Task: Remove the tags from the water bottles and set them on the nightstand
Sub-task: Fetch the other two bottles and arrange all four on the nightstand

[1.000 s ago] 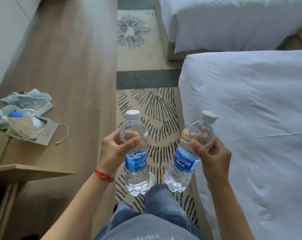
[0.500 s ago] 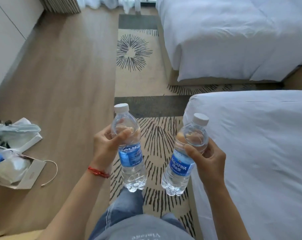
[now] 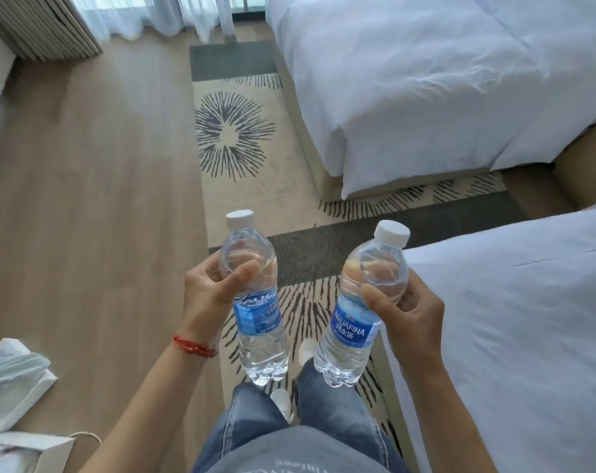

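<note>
Since half a second ago: view tilted up, more of the far bed (image 3: pixel 409 80) and the sheer curtains (image 3: pixel 160 15) showing, white paper bag (image 3: pixel 13 397) slid down into the lower left corner. Both bottles carried in the same grips as before, roughly upright, caps up.

Left hand (image 3: pixel 208 298) wrapped around the shoulder of the left water bottle (image 3: pixel 255 302), thumb pressed across the front just above the blue label, fingers curled behind. Red string bracelet (image 3: pixel 194 346) at that wrist. Right hand (image 3: pixel 409 312) clamped on the right water bottle (image 3: pixel 361 308), thumb across the front at the top edge of its blue Aquafina label, fingers behind; bottle leaning slightly, cap to the right. Bottles held apart, above blue jeans (image 3: pixel 255 425) and the patterned rug (image 3: pixel 235 138).

Counted: two water bottles, two white caps, two blue labels, two beds with white bedding, the near bed (image 3: pixel 528 336) just right of the right hand. No hang tag discernible on either neck.
</note>
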The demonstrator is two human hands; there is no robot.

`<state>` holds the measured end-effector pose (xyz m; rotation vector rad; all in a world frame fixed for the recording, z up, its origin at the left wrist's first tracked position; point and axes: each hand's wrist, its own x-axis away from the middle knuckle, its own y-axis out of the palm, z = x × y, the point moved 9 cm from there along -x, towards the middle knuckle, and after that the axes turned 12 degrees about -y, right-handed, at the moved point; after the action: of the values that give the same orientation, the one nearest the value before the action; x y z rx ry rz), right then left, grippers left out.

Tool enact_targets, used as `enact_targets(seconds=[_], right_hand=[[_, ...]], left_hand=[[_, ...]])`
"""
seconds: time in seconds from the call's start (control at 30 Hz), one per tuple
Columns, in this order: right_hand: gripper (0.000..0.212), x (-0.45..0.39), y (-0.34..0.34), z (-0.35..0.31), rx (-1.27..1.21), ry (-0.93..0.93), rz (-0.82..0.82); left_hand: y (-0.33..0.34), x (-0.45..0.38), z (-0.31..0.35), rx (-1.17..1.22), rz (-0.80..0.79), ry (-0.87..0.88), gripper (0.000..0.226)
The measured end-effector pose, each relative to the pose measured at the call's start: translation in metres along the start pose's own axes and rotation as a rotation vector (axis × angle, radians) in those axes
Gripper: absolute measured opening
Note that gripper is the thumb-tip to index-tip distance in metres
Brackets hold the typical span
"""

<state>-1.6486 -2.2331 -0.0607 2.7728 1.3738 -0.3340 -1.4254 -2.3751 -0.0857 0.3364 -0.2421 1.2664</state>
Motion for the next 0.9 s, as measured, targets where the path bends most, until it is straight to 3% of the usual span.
enact_targets(seconds=[0.53, 0.9], right_hand=[[0.04, -0.279, 0.018, 0.04, 0.023, -0.074, 0.036], [0.034, -0.379, -0.012, 0.072, 0.144, -0.085, 0.325]], left_hand=[[0.105, -0.252, 0.114, -0.025, -0.071, 0.054, 0.031], [0.203, -0.394, 0.148, -0.163, -0.305, -0.001, 0.031]])
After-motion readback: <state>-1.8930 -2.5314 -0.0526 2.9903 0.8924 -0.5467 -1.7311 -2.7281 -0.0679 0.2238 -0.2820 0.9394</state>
